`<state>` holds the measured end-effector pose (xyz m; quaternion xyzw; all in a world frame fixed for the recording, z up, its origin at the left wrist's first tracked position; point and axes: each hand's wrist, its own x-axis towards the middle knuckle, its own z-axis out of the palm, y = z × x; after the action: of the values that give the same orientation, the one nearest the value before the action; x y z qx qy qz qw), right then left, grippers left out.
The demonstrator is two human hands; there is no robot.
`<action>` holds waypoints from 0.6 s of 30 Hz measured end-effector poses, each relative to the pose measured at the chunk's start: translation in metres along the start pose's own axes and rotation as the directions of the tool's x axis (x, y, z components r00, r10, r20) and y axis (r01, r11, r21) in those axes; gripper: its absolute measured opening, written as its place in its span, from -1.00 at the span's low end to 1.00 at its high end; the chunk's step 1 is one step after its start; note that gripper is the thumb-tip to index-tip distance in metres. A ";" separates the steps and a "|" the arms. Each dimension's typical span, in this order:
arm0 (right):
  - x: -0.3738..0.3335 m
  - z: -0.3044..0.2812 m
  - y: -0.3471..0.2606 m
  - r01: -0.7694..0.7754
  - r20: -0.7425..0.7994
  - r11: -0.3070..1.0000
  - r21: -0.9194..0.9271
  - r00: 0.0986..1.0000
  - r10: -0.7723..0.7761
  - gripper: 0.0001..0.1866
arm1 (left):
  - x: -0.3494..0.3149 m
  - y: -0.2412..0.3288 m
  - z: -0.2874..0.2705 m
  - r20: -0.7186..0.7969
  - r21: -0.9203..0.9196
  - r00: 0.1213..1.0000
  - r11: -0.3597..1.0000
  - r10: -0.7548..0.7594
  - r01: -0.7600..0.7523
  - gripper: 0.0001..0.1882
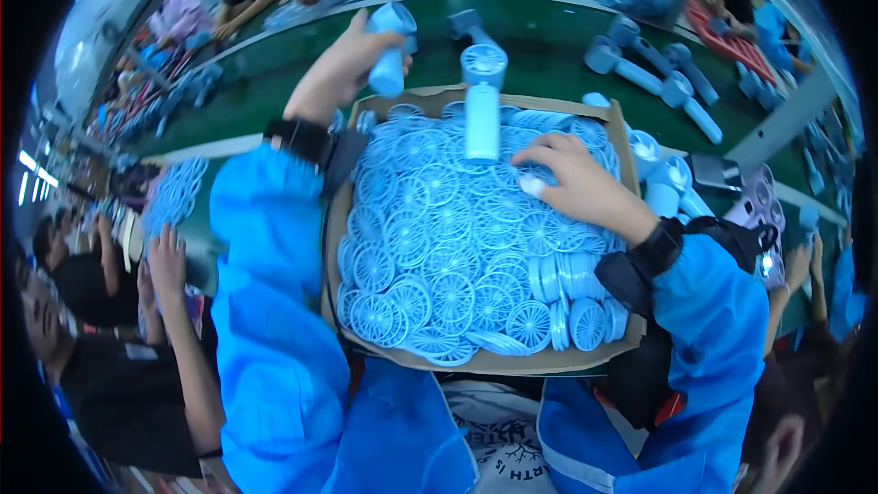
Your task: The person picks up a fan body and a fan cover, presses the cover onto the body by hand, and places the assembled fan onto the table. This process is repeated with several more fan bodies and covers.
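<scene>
My left hand (346,69) is closed around a light blue handheld fan (390,73), above the far left edge of a cardboard box. The box (476,364) is heaped with light blue round fan grilles (439,220), most lying flat and some stacked on edge at the near right. Over the right side of the heap, my right hand (585,181) has bent fingers, with thumb and index finger apart and a white covering on one fingertip. No held piece shows there. A second light blue handheld fan (483,105) rests across the box's far edge, its handle over the grilles.
Beyond the box runs a green conveyor belt (540,41) carrying several blue fans (640,73). More fans (672,183) crowd the box's right side. A pile of grilles (174,192) is at the left. Co-workers sit left, right and across; a metal post (782,119) stands right.
</scene>
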<state>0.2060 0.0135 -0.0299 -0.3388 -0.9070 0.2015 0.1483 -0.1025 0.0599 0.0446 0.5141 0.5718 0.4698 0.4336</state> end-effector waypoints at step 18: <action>0.003 -0.005 -0.011 0.015 0.016 1.000 0.007 1.000 -0.015 -0.53 | -0.062 -0.040 -0.149 0.060 0.687 0.998 0.725 0.014 -0.051 -0.41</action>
<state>0.1995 0.0095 -0.0199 -0.3299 -0.9100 0.2060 0.1437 -0.2501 -0.0166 0.0330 0.6599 0.6847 0.2188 0.2185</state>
